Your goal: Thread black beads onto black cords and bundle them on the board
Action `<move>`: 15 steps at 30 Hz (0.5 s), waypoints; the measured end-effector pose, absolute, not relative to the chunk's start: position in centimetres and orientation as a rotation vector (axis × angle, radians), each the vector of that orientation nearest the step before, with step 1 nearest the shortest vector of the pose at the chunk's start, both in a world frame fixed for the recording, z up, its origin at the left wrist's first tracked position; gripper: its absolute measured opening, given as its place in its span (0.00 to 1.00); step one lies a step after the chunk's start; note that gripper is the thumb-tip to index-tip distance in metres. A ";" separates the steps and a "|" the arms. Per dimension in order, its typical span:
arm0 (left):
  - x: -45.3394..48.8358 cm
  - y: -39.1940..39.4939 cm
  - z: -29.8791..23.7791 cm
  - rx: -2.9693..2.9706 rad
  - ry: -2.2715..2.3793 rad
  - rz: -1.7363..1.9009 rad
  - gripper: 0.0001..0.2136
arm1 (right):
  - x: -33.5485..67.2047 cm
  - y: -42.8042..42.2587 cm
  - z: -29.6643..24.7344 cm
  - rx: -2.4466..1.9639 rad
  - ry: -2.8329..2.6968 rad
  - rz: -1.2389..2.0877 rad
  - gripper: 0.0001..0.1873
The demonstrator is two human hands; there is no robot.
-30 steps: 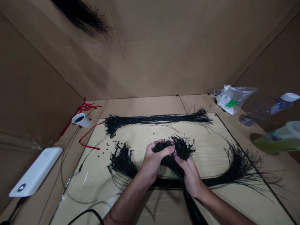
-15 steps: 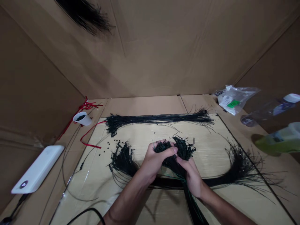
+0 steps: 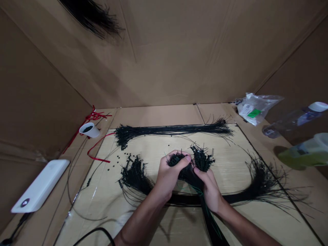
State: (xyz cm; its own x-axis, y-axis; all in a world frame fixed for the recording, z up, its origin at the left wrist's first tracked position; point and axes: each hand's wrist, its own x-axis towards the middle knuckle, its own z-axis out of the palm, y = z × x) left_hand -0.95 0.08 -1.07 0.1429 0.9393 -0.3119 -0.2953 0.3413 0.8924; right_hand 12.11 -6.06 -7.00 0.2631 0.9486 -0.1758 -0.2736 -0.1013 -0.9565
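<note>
A bundle of thin black wires (image 3: 211, 222), with small dark tips clustered at its upper end, stands between my hands and runs down past the bottom edge of the view. My left hand (image 3: 170, 174) is closed around the left half of its splayed head. The right half is gripped by my right hand (image 3: 208, 186), thumb pressed against it. A green tie (image 3: 197, 189) circles the bundle below the split. Behind my wrists a second black wire bundle (image 3: 241, 197) lies across the board, its ends fanned out. My fingers behind the heads are hidden.
Farther back lies another black wire bundle (image 3: 164, 130). At left are a white cup (image 3: 93, 131) of dark bits, red ribbon (image 3: 98, 159) and a white power bank (image 3: 42, 184). A plastic bag (image 3: 256, 107), a clear bottle (image 3: 292, 121) and a yellow-green container (image 3: 304, 152) stand right. Cardboard walls surround the board.
The two halves of the bundle's head have parted slightly, the right one shifting a little to the right. Both hands keep their hold.
</note>
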 end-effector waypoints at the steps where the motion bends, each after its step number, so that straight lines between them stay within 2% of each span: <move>1: -1.0 0.1 -1.1 0.780 1.060 1.040 0.09 | 12.1 -6.0 -6.9 -1.254 -0.735 1.202 0.28; 4: -1.1 0.1 -0.8 0.775 1.054 1.022 0.09 | 12.1 -6.0 -6.6 -1.300 -0.754 1.196 0.28; 10: -1.8 0.3 -0.2 0.759 1.008 0.848 0.18 | 11.9 -6.1 -5.7 -1.292 -0.865 1.165 0.27; 15: -1.7 0.1 -0.4 0.751 1.135 0.882 0.17 | 12.0 -6.2 -6.0 -1.287 -0.841 1.150 0.28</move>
State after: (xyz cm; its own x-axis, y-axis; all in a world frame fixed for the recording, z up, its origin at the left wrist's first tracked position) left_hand -1.67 0.12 -0.40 0.1744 0.8838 -0.4342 -0.2027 0.4637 0.8625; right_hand 11.98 -6.21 -6.05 0.2610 0.9569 -0.1277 -0.1687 -0.0850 -0.9820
